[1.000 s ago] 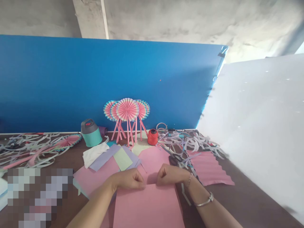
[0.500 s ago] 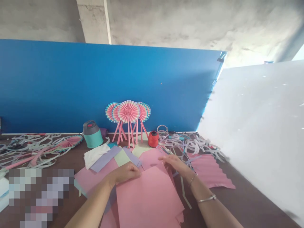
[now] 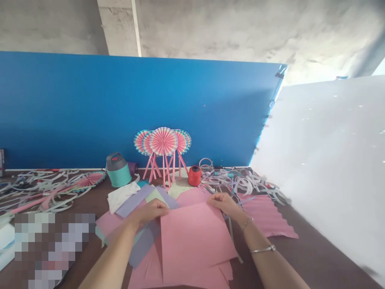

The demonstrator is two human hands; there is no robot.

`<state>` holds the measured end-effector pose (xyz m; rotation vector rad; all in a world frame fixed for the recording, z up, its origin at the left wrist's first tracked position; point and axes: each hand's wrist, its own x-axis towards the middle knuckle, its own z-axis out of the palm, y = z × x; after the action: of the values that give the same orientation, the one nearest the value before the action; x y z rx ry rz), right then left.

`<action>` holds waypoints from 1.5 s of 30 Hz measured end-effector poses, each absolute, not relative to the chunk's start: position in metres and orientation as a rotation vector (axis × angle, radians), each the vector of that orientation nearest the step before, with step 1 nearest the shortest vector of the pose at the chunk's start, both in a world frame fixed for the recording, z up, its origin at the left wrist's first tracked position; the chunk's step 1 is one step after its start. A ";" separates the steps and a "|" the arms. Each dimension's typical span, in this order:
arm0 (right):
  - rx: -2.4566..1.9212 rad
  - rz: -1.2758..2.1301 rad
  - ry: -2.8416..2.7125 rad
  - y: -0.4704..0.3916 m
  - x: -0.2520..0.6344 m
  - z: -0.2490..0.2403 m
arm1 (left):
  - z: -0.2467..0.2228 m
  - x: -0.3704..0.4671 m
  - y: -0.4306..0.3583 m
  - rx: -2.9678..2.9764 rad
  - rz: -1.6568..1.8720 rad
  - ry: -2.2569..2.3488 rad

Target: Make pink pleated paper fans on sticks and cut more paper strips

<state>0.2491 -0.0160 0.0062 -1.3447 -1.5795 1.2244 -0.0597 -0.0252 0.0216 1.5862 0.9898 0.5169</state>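
A pink sheet of paper (image 3: 195, 241) is stretched between my hands, its near part over other pink sheets (image 3: 147, 265). My left hand (image 3: 152, 212) pinches its upper left corner. With fingers closed, my right hand (image 3: 224, 204) grips the upper right corner. Beneath and to the left lie purple paper (image 3: 147, 241) and more coloured sheets, partly covered. A pleated pink paper (image 3: 267, 216) rests right of my right hand.
Several pink pleated paper fans (image 3: 163, 141) stand against the blue panel (image 3: 90, 108). A teal-and-grey flask (image 3: 118, 170) and a red thread spool (image 3: 194, 176) stand near them. Tangled paper strips (image 3: 243, 184) lie at the back right, others far left. A white panel (image 3: 325, 152) borders the right.
My right hand has closed on the upper right corner of the pink sheet. The sheet has turned straighter and shifted right; my left hand has moved slightly left and up.
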 end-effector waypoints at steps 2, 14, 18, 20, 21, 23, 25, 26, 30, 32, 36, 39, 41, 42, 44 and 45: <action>-1.356 1.177 -1.530 -0.014 0.252 0.006 | 0.018 -0.065 -0.019 1.454 0.579 1.064; -1.366 0.976 -1.405 -0.007 0.250 -0.005 | 0.002 -0.054 -0.008 1.177 0.902 1.118; -1.394 0.964 -1.396 -0.007 0.248 -0.007 | 0.000 -0.056 -0.007 1.137 0.941 1.069; -1.408 0.961 -1.390 -0.007 0.246 -0.008 | 0.000 -0.058 -0.007 1.156 0.907 1.054; -1.416 0.963 -1.388 -0.007 0.246 -0.008 | 0.000 -0.058 -0.007 1.174 0.890 1.058; -1.429 0.975 -1.390 -0.008 0.245 -0.008 | 0.000 -0.059 -0.007 1.218 0.886 1.093; -1.439 1.006 -1.403 -0.010 0.244 -0.007 | 0.001 -0.059 -0.007 1.247 0.927 1.136; -1.439 1.025 -1.414 -0.011 0.244 -0.005 | 0.002 -0.059 -0.007 1.252 0.956 1.142; -1.431 1.174 -1.482 -0.017 0.243 0.001 | 0.004 -0.058 -0.007 1.223 1.041 1.077; -1.421 1.268 -1.509 -0.019 0.241 0.003 | 0.006 -0.056 -0.008 1.161 1.092 1.049; -1.300 1.392 -1.420 -0.020 0.237 0.002 | 0.009 -0.053 -0.012 1.072 1.174 0.949; -1.188 1.441 -1.325 -0.021 0.237 0.002 | 0.010 -0.051 -0.014 1.084 1.057 0.898; -1.131 1.477 -1.333 -0.022 0.237 0.003 | 0.008 -0.049 -0.014 1.111 0.959 0.902; -1.117 1.501 -1.356 -0.023 0.237 0.004 | 0.007 -0.048 -0.014 1.129 0.929 0.909; -1.132 1.546 -1.420 -0.025 0.237 0.005 | 0.005 -0.046 -0.014 1.164 0.914 0.934; -1.167 1.550 -1.456 -0.025 0.236 0.005 | 0.005 -0.045 -0.015 1.174 0.911 0.946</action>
<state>0.2362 -0.0254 0.0046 -1.1669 -1.4564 1.5502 -0.0448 -0.0146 0.0047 1.1743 0.9465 0.9109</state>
